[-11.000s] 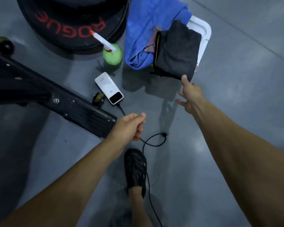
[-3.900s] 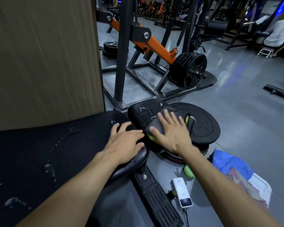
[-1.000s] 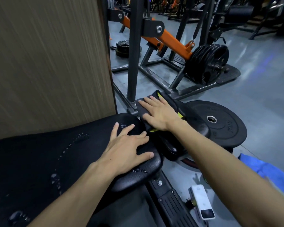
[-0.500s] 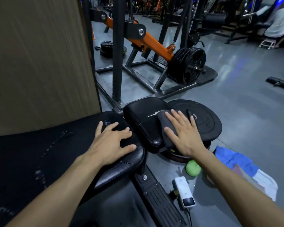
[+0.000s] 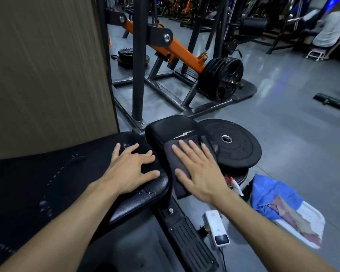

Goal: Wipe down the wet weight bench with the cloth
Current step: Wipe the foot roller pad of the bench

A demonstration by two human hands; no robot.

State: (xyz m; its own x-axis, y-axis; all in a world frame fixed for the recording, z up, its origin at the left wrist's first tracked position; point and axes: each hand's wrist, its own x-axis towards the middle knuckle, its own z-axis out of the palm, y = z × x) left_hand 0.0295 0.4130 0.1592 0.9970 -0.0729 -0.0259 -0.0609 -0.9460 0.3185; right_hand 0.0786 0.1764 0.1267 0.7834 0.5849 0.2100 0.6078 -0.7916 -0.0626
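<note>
Head view: your right hand [image 5: 199,174] presses the cloth [image 5: 177,169] flat; wet bench [image 5: 37,185] lies left, under your flat, empty left hand [image 5: 130,170].

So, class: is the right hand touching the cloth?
Touching. The head view shows the right hand pressed flat on the cloth.

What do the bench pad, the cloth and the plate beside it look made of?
Bench pad: likely black vinyl or faux leather, given its grained sheen and the water beading on it. Cloth under the right hand: dark grey, matte, soft fabric, perhaps microfibre. Weight plate: matte black, probably rubber, with a metal centre ring.
</note>
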